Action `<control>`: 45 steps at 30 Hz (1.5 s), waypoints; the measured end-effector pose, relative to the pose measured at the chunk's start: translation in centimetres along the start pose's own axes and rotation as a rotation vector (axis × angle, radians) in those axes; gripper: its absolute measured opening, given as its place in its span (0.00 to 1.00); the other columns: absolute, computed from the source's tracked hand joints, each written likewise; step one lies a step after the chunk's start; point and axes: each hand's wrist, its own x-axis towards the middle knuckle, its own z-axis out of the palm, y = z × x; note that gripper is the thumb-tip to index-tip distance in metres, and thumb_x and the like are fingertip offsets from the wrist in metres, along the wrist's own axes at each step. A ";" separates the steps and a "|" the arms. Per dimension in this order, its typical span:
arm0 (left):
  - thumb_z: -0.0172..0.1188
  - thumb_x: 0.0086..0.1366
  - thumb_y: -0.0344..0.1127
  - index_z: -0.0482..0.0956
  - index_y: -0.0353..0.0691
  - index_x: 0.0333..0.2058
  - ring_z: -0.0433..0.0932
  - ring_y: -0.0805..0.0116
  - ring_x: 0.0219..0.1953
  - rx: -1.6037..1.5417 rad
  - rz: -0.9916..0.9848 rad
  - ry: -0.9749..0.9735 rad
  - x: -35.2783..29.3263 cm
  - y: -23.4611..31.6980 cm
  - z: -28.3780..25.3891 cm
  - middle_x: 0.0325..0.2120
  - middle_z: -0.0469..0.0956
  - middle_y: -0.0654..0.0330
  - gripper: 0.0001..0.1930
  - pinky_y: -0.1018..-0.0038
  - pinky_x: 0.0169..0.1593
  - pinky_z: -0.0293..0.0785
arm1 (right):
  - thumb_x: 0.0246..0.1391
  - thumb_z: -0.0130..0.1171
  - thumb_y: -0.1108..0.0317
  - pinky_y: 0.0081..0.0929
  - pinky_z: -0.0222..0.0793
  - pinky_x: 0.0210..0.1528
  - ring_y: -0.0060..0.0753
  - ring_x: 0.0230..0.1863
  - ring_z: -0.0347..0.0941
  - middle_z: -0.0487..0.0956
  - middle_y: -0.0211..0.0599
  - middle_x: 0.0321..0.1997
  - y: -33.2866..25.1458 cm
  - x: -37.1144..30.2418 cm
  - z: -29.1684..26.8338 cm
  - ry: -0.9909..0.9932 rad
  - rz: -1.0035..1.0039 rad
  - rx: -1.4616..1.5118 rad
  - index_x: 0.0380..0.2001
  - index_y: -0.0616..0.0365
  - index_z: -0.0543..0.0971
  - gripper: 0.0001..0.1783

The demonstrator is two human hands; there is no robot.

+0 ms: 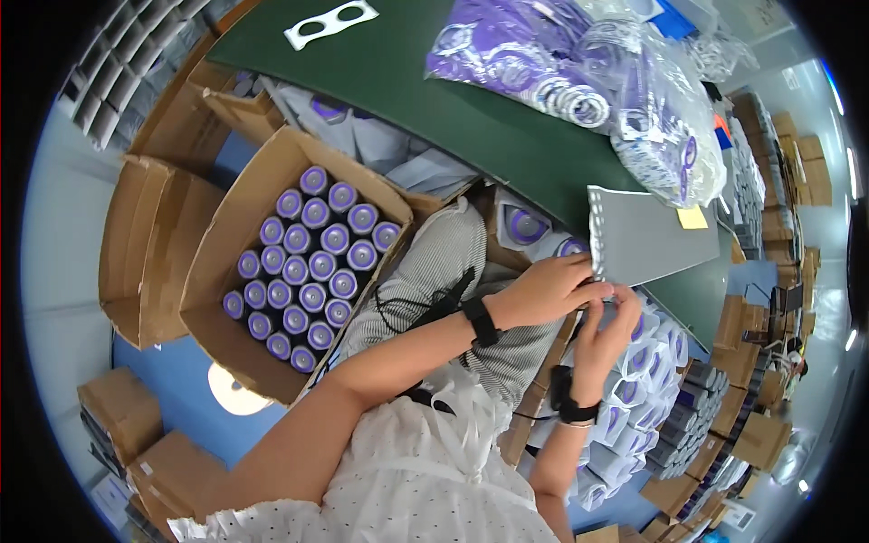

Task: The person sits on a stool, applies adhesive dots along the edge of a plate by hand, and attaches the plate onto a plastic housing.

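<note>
1. grey sheet (647, 240), spotted white along its left border, lying across the near edge of the green table (389, 86).
2. at that table edge, left hand (543, 290) with fingers drawn in narrow, touching the sheet's lower left corner.
3. just outside the table edge, right hand (606, 339), thumb and fingertips close together by the same corner; cannot tell whether anything small is pinched in either hand.
4. over the table's right part, yellow note (692, 217) on the sheet.
5. on the table, clear bags (507, 54) of purple and white pieces; toward its left end, white two-holed piece (333, 23).
6. left of the table's near edge, open carton (222, 240), purple-rimmed cylinders (322, 265) standing inside.
</note>
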 end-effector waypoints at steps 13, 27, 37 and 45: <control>0.50 0.67 0.44 0.77 0.34 0.34 0.77 0.52 0.34 0.059 0.046 0.218 -1.7 -1.7 1.1 0.31 0.78 0.52 0.16 0.62 0.37 0.72 | 0.56 0.54 0.68 0.37 0.62 0.28 0.43 0.28 0.66 0.67 0.40 0.25 -0.2 3.5 -2.1 -0.319 -0.495 -0.417 0.27 0.60 0.68 0.08; 0.47 0.68 0.47 0.70 0.31 0.23 0.71 0.54 0.19 -0.265 -0.086 0.316 -3.6 -2.0 2.3 0.15 0.70 0.48 0.23 0.63 0.25 0.63 | 0.58 0.54 0.70 0.34 0.71 0.43 0.50 0.47 0.73 0.76 0.49 0.47 0.4 0.8 -1.7 -0.397 -0.206 -0.082 0.46 0.63 0.75 0.14; 0.51 0.69 0.47 0.74 0.40 0.33 0.61 0.85 0.24 -0.710 -0.329 0.262 -6.1 -5.4 3.0 0.22 0.66 0.74 0.16 0.82 0.26 0.57 | 0.51 0.61 0.70 0.43 0.53 0.65 0.59 0.67 0.54 0.64 0.52 0.64 1.7 -4.1 3.2 -0.112 -0.131 0.113 0.52 0.55 0.75 0.23; 0.39 0.70 0.59 0.64 0.48 0.32 0.59 0.80 0.26 -1.001 -0.450 0.083 -6.6 -5.4 4.0 0.23 0.61 0.72 0.20 0.81 0.32 0.58 | 0.42 0.71 0.62 0.36 0.68 0.47 0.44 0.47 0.69 0.68 0.48 0.48 2.7 -5.5 2.6 0.185 0.263 0.191 0.54 0.56 0.71 0.34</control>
